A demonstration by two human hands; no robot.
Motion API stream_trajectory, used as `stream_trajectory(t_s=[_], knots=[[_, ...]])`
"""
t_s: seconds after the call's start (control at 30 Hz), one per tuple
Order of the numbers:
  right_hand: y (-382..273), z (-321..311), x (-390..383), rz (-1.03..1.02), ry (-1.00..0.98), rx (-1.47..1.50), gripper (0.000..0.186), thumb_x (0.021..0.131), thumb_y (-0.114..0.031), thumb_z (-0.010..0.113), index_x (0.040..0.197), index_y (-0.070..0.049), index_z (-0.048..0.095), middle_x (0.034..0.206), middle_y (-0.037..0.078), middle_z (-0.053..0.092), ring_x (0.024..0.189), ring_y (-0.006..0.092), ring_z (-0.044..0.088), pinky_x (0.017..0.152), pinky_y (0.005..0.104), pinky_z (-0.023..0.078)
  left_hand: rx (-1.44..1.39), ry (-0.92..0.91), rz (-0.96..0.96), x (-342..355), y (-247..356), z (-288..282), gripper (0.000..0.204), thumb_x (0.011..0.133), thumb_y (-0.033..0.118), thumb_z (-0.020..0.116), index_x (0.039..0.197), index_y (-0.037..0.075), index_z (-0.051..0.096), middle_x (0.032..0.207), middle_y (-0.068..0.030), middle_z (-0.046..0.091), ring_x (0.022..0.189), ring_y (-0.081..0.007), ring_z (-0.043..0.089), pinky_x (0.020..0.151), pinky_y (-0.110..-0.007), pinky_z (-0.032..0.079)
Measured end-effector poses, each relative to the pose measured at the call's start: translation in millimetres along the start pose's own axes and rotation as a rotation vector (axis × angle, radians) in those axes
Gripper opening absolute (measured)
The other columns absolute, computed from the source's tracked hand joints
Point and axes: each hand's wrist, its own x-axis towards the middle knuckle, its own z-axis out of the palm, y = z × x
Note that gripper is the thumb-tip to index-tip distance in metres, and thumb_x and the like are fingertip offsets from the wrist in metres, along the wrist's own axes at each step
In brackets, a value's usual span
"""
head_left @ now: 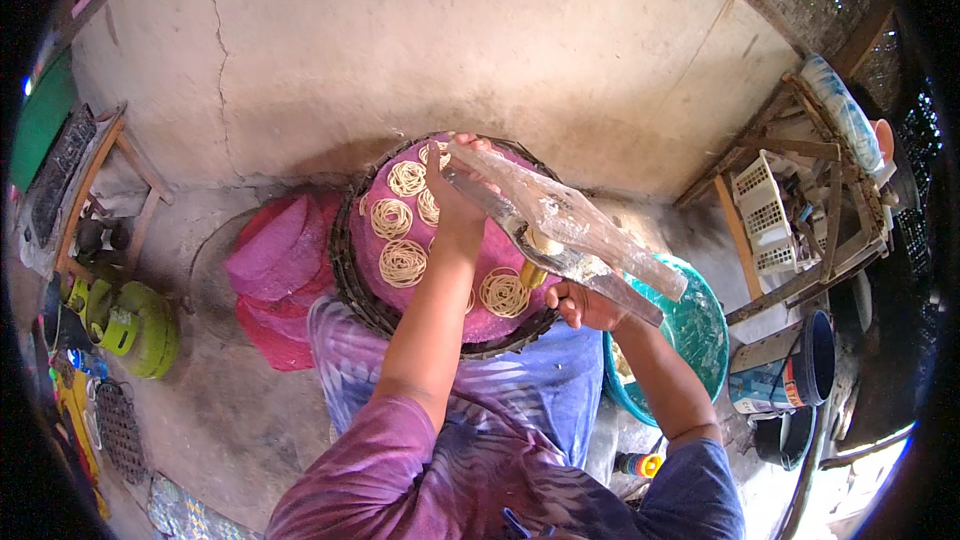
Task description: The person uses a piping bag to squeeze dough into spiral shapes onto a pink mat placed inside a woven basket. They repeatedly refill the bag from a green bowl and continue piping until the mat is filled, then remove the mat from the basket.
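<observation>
A long wooden hand press (565, 215), made of two boards that meet near one end, slants across in front of me. A brass-coloured cylinder (533, 273) hangs under it, with pale dough showing between the boards. My left hand (460, 180) is wrapped around the press's far left end. Near the right end, my right hand (590, 306) is closed on the lower board. Beneath lies a round tray (345, 260) with a dark rim, lined with pink cloth (492, 252). Several coiled noodle nests (403, 263) rest on the cloth; one nest (505, 292) lies just below the cylinder.
A teal basin (705, 345) with pale residue stands right of my lap. Folded pink cloths (275, 255) lie to the left. A green gas cylinder (150, 330) stands farther left. At right are a wooden rack (745, 240) and a bucket (815, 360). A wall (400, 40) rises beyond the tray.
</observation>
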Motion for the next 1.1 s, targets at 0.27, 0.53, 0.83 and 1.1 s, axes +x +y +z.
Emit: stream_trajectory(t_s=[0.27, 0.53, 0.83, 1.1], knots=[[-7, 7, 24, 0.202, 0.157, -0.428, 0.057, 0.100, -0.051, 0.037, 0.135, -0.008, 0.046, 0.073, 0.009, 0.057, 0.048, 0.0116, 0.052, 0.044, 0.0247, 0.042, 0.093, 0.091, 0.218, 4, 30, -5, 0.028, 0.091, 0.041, 0.058, 0.096, 0.014, 0.060, 0.093, -0.0025, 0.059, 0.085, -0.0157, 0.055, 0.051, -0.022, 0.047], [2, 25, 37, -0.235, 0.438, -1.686, 0.041, 0.100, -0.030, 0.045, 0.135, -0.009, 0.053, 0.125, 0.013, 0.062, 0.107, 0.0261, 0.060, 0.093, 0.0373, 0.048, 0.106, 0.034, 0.223, 25, 39, 64, 0.030, 0.097, 0.045, 0.048, 0.091, 0.017, 0.057, 0.088, -0.0010, 0.059, 0.083, -0.0207, 0.055, 0.043, -0.023, 0.041], [9, 21, 37, -0.601, 0.386, -2.102, 0.036, 0.086, -0.016, 0.056, 0.122, -0.009, 0.060, 0.115, 0.018, 0.064, 0.106, 0.0346, 0.060, 0.095, 0.0421, 0.047, 0.116, 0.030, 0.184, 23, 37, 81, 0.035, 0.097, 0.049, 0.047, 0.089, 0.017, 0.059, 0.085, -0.0012, 0.060, 0.084, -0.0250, 0.056, 0.043, -0.027, 0.043], [5, 27, 4, -0.689, 0.393, -2.217, 0.040, 0.092, -0.018, 0.054, 0.130, -0.007, 0.054, 0.122, 0.019, 0.060, 0.110, 0.0358, 0.059, 0.096, 0.0444, 0.047, 0.119, -0.009, 0.117, 23, 34, 82, 0.033, 0.096, 0.045, 0.051, 0.090, 0.015, 0.061, 0.085, -0.0016, 0.061, 0.083, -0.0245, 0.057, 0.051, -0.029, 0.046]])
